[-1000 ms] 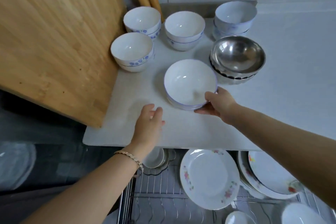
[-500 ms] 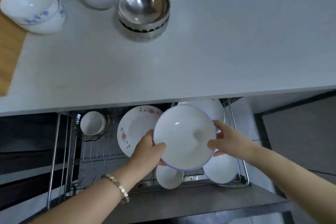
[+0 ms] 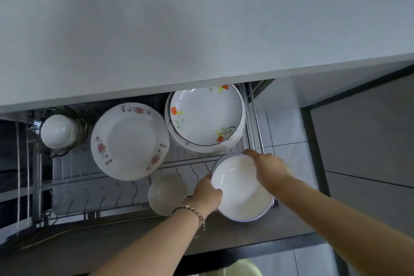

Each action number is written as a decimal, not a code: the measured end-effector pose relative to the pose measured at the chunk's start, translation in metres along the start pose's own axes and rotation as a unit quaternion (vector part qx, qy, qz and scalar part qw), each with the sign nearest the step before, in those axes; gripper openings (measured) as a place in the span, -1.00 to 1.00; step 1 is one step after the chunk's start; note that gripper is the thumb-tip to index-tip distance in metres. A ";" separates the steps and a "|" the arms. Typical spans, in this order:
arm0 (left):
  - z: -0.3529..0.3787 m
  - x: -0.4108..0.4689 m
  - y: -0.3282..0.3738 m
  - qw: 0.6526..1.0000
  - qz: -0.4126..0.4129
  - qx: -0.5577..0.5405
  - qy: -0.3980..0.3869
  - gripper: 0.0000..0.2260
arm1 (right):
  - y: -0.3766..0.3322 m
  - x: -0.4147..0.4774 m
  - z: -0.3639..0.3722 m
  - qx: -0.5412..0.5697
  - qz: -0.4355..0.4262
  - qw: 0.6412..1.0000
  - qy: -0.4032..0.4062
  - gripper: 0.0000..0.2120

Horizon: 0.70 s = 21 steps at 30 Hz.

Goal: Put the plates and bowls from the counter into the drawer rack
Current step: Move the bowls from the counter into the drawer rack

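Both left hand (image 3: 207,194) and right hand (image 3: 268,169) curl fingers round the white bowl (image 3: 239,188), hiding rack (image 3: 192,162) beneath.

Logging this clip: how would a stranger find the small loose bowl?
Look in the wire drawer rack under the counter, front row. The small bowl sits left of the left hand gripping the big bowl; plain white, unheld, no flowers.

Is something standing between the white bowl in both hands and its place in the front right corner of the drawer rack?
Only a second bowl: its rim shows just under the white bowl, so the white bowl probably nests into it. The small bowl to the left stands apart in the rack. Nothing else visible blocks the way.
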<state>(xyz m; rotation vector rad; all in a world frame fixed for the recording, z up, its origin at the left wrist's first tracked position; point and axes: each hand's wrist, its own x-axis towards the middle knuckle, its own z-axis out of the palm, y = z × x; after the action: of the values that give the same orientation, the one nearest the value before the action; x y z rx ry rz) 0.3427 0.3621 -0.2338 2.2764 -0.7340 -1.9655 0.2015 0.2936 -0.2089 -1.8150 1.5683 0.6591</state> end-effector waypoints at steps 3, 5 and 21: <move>0.006 0.015 -0.003 1.000 -0.014 0.003 0.023 -0.60 | -0.002 0.010 0.004 -0.020 -0.010 1.000 -0.006 -0.41; 0.009 0.022 -0.008 1.000 -0.024 -0.004 0.020 -0.61 | -0.004 0.015 0.007 -0.033 -0.014 0.999 -0.015 -0.44; 0.015 0.024 -0.005 0.994 -0.077 -0.079 -0.013 -0.37 | -0.012 0.045 0.017 -0.148 -0.046 0.987 -0.048 -0.49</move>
<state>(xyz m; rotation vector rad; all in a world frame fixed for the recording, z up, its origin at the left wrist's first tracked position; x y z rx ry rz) 0.3319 0.3616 -0.2611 2.2779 -0.3989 -2.0394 0.2213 0.2775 -0.2509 -2.0221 1.3713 0.9622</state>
